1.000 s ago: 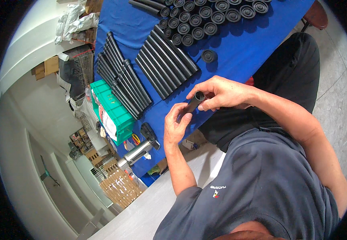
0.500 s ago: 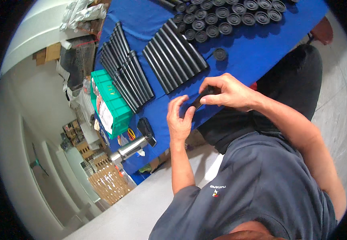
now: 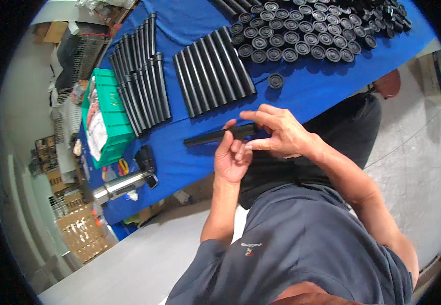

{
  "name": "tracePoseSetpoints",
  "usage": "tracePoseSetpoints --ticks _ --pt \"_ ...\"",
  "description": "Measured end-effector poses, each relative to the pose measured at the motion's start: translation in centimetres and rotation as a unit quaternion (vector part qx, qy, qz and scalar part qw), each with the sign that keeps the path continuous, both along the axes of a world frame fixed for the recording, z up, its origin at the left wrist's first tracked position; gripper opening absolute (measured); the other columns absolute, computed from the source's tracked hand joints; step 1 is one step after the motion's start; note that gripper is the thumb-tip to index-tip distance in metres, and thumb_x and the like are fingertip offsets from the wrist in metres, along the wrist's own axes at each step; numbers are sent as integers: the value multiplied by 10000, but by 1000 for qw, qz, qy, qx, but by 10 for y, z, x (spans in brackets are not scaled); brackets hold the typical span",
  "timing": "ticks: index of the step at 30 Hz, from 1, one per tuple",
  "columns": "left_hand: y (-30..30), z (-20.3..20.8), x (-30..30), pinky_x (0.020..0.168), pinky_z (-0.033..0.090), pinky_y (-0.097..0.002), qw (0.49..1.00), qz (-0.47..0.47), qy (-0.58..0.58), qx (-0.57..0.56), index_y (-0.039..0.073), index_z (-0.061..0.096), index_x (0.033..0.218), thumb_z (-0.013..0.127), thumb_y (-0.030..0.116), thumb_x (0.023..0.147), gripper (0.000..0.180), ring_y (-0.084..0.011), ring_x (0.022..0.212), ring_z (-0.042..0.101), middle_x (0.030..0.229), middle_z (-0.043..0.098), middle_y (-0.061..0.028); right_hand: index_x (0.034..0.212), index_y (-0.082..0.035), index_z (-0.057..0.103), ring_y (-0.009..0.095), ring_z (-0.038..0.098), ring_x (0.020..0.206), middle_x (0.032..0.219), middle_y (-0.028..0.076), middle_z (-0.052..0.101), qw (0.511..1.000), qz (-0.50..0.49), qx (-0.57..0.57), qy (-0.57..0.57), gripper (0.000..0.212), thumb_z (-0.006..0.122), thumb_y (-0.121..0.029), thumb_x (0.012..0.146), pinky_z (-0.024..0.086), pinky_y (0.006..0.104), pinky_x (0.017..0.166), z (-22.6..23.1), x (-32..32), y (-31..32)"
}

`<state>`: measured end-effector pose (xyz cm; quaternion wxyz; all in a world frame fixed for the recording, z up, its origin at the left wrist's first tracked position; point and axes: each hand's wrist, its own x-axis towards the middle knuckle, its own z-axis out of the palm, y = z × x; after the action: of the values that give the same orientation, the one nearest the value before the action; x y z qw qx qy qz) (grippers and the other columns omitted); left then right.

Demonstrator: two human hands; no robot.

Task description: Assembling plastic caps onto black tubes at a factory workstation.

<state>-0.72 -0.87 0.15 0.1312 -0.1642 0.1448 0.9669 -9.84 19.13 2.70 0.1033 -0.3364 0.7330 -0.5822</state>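
Note:
A short black tube (image 3: 205, 136) lies sideways in my left hand (image 3: 232, 161), whose thumb presses its near side while a fingertip shows beyond it. Around the tube's right end is my right hand (image 3: 289, 133), with thumb and forefinger spread apart and not closed on the tube. The right thumb tip is close to the left hand's curled fingers. Past my hands, a single round black ribbed cap (image 3: 276, 81) sits on the blue cloth (image 3: 220, 170). A row of black tubes (image 3: 213, 71) lies side by side just beyond the held tube.
Many black pieces with round ribbed ends (image 3: 302, 35) crowd the far right. More black tubes (image 3: 141, 76) lie at left, beside a green crate (image 3: 113, 109). A metal cylinder (image 3: 121, 186), a black pouch (image 3: 145, 158) and yellow-handled scissors (image 3: 123, 166) are near the left edge.
The tube has turned more level and now shows much more of its length, reaching left past my left hand. The right hand's fingers have spread from their grip. The view has shifted.

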Motion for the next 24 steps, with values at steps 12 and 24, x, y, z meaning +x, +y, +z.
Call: tracePoseSetpoints --ticks 12,24 --pt "12 -18 -33 1064 465 -544 977 65 181 -87 86 557 1254 630 157 954 317 -468 1293 479 1336 547 -271 1270 -105 572 335 590 1048 1209 167 559 884 -149 330 295 451 649 -99 825 552 410 798 -5 -51 20" --pt "21 -10 -32 1042 495 -519 973 122 154 -124 66 578 1162 667 -21 881 307 -409 1221 565 1260 598 -265 1228 8 528 82 595 974 1060 38 615 965 -41 -59 -252 398 712 -43 880 514 259 833 -12 -11 13"
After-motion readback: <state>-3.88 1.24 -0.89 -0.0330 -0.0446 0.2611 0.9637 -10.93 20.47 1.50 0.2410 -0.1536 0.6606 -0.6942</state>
